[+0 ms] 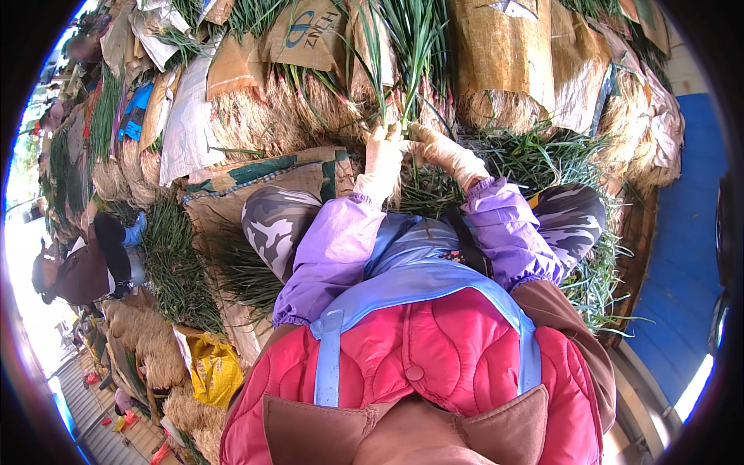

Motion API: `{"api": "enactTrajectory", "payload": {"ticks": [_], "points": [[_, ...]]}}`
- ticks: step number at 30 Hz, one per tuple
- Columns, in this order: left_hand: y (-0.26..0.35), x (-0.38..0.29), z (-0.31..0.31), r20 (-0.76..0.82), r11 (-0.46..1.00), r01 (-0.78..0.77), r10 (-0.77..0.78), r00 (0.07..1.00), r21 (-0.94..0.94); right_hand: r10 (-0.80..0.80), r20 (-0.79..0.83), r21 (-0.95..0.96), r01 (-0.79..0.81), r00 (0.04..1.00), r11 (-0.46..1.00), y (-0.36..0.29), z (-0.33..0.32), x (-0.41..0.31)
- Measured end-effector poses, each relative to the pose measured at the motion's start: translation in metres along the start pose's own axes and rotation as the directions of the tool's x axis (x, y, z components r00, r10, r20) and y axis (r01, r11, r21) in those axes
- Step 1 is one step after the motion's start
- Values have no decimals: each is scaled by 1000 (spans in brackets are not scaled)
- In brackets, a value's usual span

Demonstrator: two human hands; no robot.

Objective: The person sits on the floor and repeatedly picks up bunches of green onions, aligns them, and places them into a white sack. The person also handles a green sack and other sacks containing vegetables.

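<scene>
My left hand [381, 154], in a cream glove, grips the base of long green leafy plants [410, 75] held upright in front of me. My right hand [444, 152], in a similar glove, reaches in from the right with its fingers at the same stem bases. Both hands meet there, so the fingers partly hide the stems and I cannot tell how many plants each holds. Pale roots hang just below my left hand. Behind my hands stand bundles of similar plants with reddish bases and long straw-coloured roots [261, 119].
Woven sacks [503, 49] wrap several bundles ahead. Loose green leaves [535, 160] lie right of my hands, and another leaf pile [177, 261] lies left. A sack sheet [279, 174] lies beside my left knee. Another person [87, 267] sits far left; a blue wall [683, 244] stands right.
</scene>
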State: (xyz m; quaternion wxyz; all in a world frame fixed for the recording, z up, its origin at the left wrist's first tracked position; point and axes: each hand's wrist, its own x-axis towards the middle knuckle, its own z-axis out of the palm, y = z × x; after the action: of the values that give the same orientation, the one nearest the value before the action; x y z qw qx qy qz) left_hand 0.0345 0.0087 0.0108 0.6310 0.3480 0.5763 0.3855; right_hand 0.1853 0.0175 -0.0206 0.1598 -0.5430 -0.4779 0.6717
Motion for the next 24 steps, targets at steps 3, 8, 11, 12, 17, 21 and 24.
{"api": "enactTrajectory", "payload": {"ticks": [3,8,11,12,17,21,24], "points": [[-9,-1,-4,-17,987,-119,118,993,-103,-322,-88,-205,299,943,932,12,-19,3],[-3,-4,-22,137,989,125,-113,984,-83,-233,-815,-446,-318,531,837,35,-67,-22],[-4,-4,-26,295,994,87,-65,953,-63,-258,-609,-589,-208,750,781,33,-61,-28],[-6,-4,-26,282,994,105,-108,953,26,-139,-596,-354,-103,791,929,27,-53,-18],[-18,-5,-16,199,998,58,-52,979,-23,-298,-507,-253,191,809,948,14,4,22],[-3,-15,-9,361,936,253,-153,920,-247,-102,-579,162,237,809,958,15,12,30],[18,-31,-10,492,811,360,-104,865,-461,-21,-684,322,329,729,888,14,-19,21]]}}
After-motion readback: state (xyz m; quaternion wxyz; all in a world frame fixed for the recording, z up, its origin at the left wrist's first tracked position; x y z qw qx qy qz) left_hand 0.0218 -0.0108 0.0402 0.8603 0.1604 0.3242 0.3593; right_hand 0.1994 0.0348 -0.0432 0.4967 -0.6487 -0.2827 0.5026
